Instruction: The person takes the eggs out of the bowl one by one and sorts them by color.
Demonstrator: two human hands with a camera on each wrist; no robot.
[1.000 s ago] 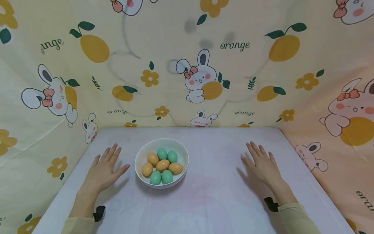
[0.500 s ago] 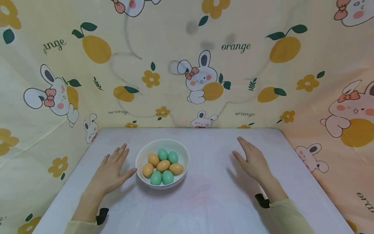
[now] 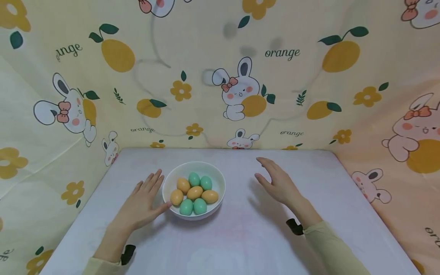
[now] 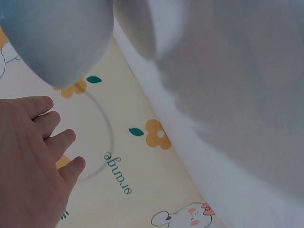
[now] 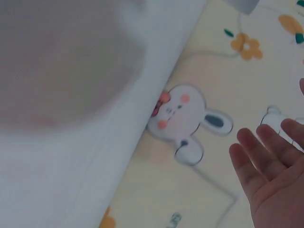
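Observation:
A white bowl [image 3: 220, 196] stands left of the table's middle. Inside lie several green eggs [image 3: 186, 207] and several orange eggs [image 3: 194, 193]. My left hand [image 3: 139, 206] is at the bowl's left side, fingers extended, its thumb overlapping the rim in the head view. From the left wrist, the bowl's pale outer wall [image 4: 61, 42] shows just beyond the fingers. My right hand [image 3: 280, 185] hovers to the right of the bowl with a gap between them, fingers loosely extended, holding nothing. In the right wrist view its palm [image 5: 280, 194] is visible, and a bit of the bowl [image 5: 244, 4] appears at the top.
The white table [image 3: 237, 244] is bordered by a printed cloth [image 3: 206, 49] with rabbits and oranges, at the back and both sides. A black strap piece [image 3: 128, 254] sits at the left wrist, another black piece [image 3: 294, 227] at the right.
Both hands have moved toward the bowl: the left one rightward up to its rim, the right one leftward, turning more onto its side. The bowl and eggs stay in place on the table.

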